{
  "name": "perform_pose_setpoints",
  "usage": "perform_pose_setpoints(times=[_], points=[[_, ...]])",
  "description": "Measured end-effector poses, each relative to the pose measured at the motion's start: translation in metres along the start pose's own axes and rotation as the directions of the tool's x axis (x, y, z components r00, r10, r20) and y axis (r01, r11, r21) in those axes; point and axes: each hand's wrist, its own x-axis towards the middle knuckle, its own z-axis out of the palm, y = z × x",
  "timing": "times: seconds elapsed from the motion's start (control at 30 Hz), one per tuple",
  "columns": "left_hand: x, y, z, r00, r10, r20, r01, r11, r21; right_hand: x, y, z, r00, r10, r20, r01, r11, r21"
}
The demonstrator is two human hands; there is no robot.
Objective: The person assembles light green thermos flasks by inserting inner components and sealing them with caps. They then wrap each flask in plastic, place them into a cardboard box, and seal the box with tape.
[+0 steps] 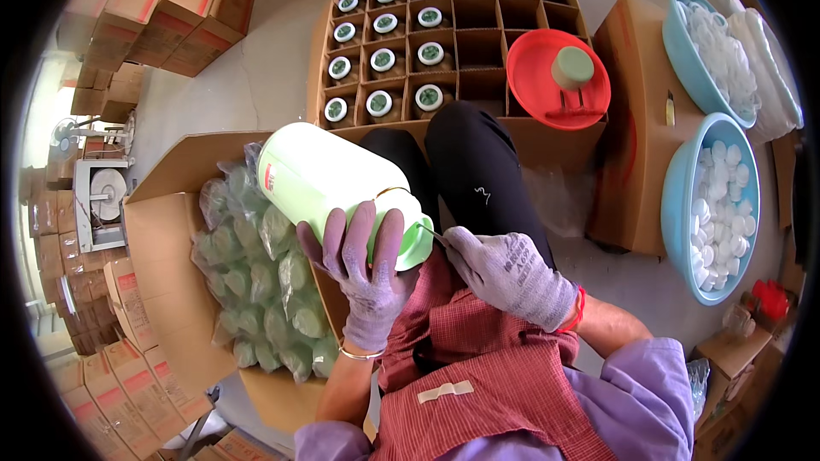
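A pale green vacuum flask point(333, 172) lies tilted across my lap, its open mouth pointing toward my right hand. My left hand point(367, 277), in a grey-purple knit glove, holds it near the neck with the fingers spread over its side. At the rim of the mouth, my gloved right hand point(511, 271) pinches a thin, dark blade-like tool point(435, 236); its tip touches or nearly touches the rim, and most of it is hidden in my fingers. Below the flask to the left, an open carton point(175, 282) is filled with plastic-wrapped pale green flasks point(256, 277).
Ahead stands a divided carton point(478, 13) with several white-ringed round tops in its cells. A red dish point(534, 90) with a green cup point(572, 68) rests on its right corner. Blue basins point(670, 205) hold white caps and clear rings beside a carton carrying a small knife point(670, 108).
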Motion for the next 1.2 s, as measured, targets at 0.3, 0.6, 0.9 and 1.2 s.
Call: perform_pose_setpoints(times=[0.3, 0.6, 0.9, 1.2], points=[[-0.032, 0.009, 0.021, 0.988, -0.106, -0.109, 0.118, 0.987, 0.107, -0.008, -0.004, 0.021, 0.999, 0.032, 0.041, -0.031, 0.999, -0.019], [-0.044, 0.006, 0.023, 0.999, -0.017, -0.046, 0.025, 0.983, 0.18, 0.017, -0.002, -0.005, 0.667, 0.172, 0.725, -0.676, 0.55, 0.49], [-0.05, 0.002, 0.035, 0.978, -0.132, -0.16, 0.146, 0.986, 0.081, 0.016, 0.012, 0.024, 0.626, -0.251, 0.738, -0.752, 0.058, 0.657], [-0.035, -0.002, 0.03, 0.976, -0.106, -0.191, 0.124, 0.989, 0.082, 0.01, -0.029, 0.081, 0.798, -0.602, 0.029, -0.593, -0.794, -0.135]])
